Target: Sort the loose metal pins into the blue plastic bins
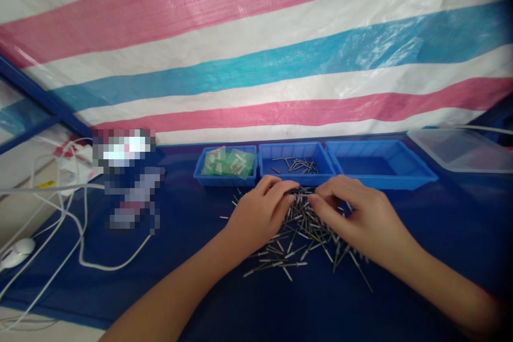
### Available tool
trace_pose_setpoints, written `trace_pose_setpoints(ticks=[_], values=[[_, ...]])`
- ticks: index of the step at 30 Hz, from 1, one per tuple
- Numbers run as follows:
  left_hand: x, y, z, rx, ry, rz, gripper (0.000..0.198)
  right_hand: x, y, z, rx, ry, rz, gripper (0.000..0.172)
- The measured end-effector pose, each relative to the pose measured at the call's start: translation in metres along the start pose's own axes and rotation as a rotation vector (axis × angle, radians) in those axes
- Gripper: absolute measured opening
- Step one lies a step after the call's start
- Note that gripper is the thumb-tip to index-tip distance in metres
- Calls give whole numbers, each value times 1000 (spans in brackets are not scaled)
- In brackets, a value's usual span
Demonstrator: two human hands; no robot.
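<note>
Pink, white and blue sheeting [248,72] is stretched across the back, and below it a dark blue worktop [304,310] is spread out. Three blue trays are lined up: the row is ended by the right tray [380,180], the middle tray [292,149] is strewn with a few metal pins [302,164], and green packets [228,163] are held in the left tray [224,182]. Now to the action! The left hand [260,211] and the right hand [360,211] are bent over a heap of pins [308,219], just in front of the middle tray. Fingertip picking seems to be the step in hand; a light, exact pinch is called for, so crowded are the pieces. On the left, fingers are curled toward the thumb; on the right, thumb and forefinger are brought close. Whether a pin is clamped by either cannot be told. And the pins themselves? Slender, rivet-like, thin dark shanks joined to paler, thicker sections, crossed at every angle, with stragglers scattered toward the near side.
</note>
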State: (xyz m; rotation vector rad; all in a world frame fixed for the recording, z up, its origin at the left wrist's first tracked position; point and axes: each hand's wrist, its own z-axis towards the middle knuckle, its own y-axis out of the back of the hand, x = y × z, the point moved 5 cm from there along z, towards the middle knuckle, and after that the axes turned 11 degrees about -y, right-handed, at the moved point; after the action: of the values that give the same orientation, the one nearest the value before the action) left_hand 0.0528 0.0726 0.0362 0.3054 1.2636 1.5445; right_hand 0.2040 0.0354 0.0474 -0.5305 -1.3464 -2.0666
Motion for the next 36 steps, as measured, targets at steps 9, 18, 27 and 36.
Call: trace_pose_setpoints(ticks=[9, 18, 27, 36], values=[[14, 1, -1, 39, 8, 42, 28, -3, -9, 54, -45, 82, -342, 26], [1, -14, 1, 245, -73, 163, 17, -23, 4, 13, 27, -43, -126, 22], [-4, -38, 5, 255, 29, 210, 20, -23, 2, 7, 88, -15, -85, 22], [-12, -35, 6, 328, -22, 214, 18, -20, -4, 2, 122, 6, -75, 19]])
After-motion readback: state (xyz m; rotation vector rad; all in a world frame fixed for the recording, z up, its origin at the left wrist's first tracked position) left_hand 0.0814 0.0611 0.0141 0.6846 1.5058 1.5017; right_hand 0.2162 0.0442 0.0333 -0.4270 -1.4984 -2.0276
